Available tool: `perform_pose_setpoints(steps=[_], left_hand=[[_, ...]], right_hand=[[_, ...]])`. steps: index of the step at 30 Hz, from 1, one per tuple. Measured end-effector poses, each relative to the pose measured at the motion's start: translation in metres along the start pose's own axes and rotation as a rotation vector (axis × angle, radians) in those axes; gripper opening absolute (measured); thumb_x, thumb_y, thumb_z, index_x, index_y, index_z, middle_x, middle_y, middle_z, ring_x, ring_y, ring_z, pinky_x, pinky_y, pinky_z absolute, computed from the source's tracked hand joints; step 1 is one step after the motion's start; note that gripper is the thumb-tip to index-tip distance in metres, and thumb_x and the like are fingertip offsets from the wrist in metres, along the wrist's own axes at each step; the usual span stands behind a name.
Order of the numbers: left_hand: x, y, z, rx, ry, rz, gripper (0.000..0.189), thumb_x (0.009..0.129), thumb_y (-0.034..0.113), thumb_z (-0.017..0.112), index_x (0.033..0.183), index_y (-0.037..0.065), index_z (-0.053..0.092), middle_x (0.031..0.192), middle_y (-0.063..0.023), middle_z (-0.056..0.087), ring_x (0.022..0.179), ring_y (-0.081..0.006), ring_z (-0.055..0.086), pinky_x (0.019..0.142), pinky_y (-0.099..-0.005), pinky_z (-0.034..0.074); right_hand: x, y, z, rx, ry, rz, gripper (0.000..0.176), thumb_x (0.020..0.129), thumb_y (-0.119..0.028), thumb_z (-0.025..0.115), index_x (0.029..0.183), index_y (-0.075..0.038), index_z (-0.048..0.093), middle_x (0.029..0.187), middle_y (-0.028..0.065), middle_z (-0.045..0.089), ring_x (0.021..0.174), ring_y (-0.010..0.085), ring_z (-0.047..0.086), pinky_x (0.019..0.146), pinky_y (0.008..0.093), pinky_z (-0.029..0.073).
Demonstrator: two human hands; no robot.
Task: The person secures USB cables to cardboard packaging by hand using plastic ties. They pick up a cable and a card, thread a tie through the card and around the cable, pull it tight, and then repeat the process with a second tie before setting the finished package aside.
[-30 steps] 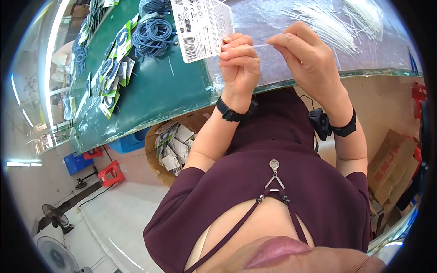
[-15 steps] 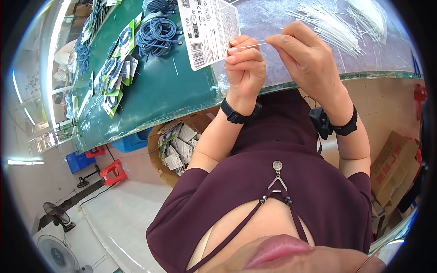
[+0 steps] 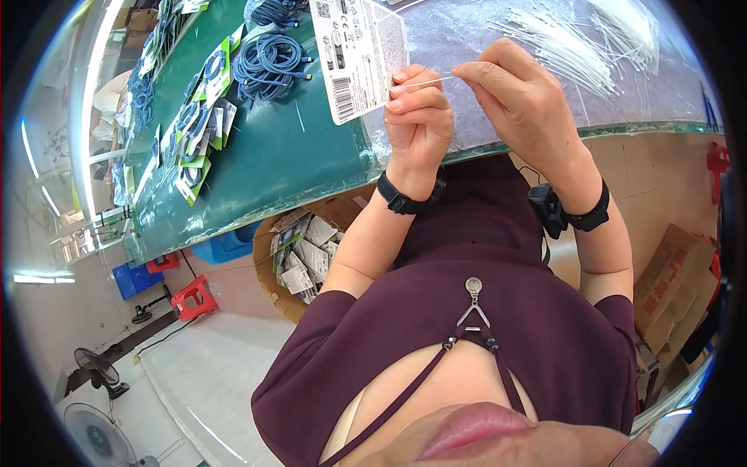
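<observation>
My left hand is closed on the edge of a white printed card with a barcode, its back turned up. A thin white tie runs from the left fingers to my right hand, whose thumb and index finger pinch its other end. Both hands are above the front edge of the table. Loose white ties lie on the clear-covered part of the table, beyond my right hand. Blue coiled cables lie to the left of the card.
Carded cables lie along the left of the green table. Below the table edge, a round cardboard bin holds carded packs. A red stool and fans are at the lower left, a cardboard box at the right.
The card has shifted slightly right and down in the view. Both hands keep their hold, with the tie stretched between them.
</observation>
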State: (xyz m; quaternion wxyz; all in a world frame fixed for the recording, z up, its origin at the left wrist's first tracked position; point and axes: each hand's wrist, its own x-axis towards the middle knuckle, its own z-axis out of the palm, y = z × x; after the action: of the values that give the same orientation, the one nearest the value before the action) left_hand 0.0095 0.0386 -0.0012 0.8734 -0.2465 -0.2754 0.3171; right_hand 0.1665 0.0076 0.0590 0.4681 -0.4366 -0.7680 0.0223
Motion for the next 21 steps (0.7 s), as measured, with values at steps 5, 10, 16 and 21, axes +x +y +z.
perform_pose_setpoints(steps=[5, 10, 16, 21], left_hand=[[-0.0007, -0.0002, -0.0012, 0.007, 0.001, 0.016, 0.006, 0.085, -0.008, 0.061, 0.089, -0.004, 0.058, 0.078, -0.0101, 0.057, 0.070, -0.0173, 0.062, 0.056, -0.0202, 0.059], [-0.0010, 0.0017, -0.0022, 0.020, 0.004, 0.012, 0.009, 0.084, -0.009, 0.062, 0.090, -0.003, 0.058, 0.079, -0.0094, 0.057, 0.070, -0.0163, 0.062, 0.056, -0.0197, 0.058], [-0.0015, 0.0044, -0.0032, 0.044, 0.001, 0.013, 0.008, 0.084, -0.008, 0.062, 0.090, -0.003, 0.058, 0.079, -0.0091, 0.056, 0.070, -0.0157, 0.061, 0.055, -0.0194, 0.058], [-0.0017, 0.0093, -0.0063, 0.090, 0.003, 0.013, 0.007, 0.085, -0.007, 0.062, 0.091, -0.003, 0.059, 0.079, -0.0085, 0.055, 0.071, -0.0151, 0.061, 0.056, -0.0184, 0.057]], right_hand=[[0.0001, -0.0009, 0.0007, 0.003, 0.000, 0.004, 0.016, 0.079, 0.002, 0.069, 0.093, -0.007, 0.069, 0.079, 0.0044, 0.055, 0.066, 0.0196, 0.058, 0.057, 0.0307, 0.049], [-0.0006, 0.0001, 0.0015, -0.008, 0.001, 0.001, 0.016, 0.079, 0.002, 0.069, 0.093, -0.007, 0.069, 0.079, 0.0043, 0.055, 0.066, 0.0196, 0.058, 0.057, 0.0308, 0.049], [-0.0005, -0.0003, 0.0014, -0.018, 0.001, 0.003, 0.016, 0.079, 0.002, 0.069, 0.093, -0.007, 0.069, 0.078, 0.0043, 0.054, 0.066, 0.0196, 0.057, 0.057, 0.0311, 0.049], [0.0001, 0.0000, 0.0036, -0.022, 0.009, -0.023, 0.016, 0.079, 0.002, 0.068, 0.093, -0.007, 0.068, 0.079, 0.0043, 0.054, 0.065, 0.0196, 0.057, 0.057, 0.0312, 0.048]])
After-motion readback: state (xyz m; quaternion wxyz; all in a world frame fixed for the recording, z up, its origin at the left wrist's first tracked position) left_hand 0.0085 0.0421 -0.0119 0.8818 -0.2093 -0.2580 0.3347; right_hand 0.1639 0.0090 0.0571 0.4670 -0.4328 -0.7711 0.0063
